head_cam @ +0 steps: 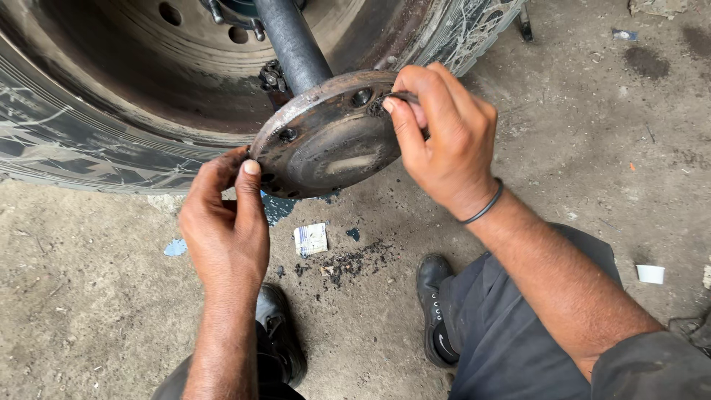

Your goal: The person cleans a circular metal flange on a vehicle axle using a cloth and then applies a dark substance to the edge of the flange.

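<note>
Small white-and-blue square packet lies on the ground.

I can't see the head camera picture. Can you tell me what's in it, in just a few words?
Two bare hands work on a round, rusty metal flange at the end of a dark axle shaft sticking out of a big truck wheel. The left hand pinches the flange's lower left edge, and the right hand presses a thin metal tool at a bolt hole near its top.

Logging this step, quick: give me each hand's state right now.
Left hand: fingers closed, pinching the lower left rim of the round axle flange.
Right hand: closed on a small dark tool at the flange's upper edge.
</note>
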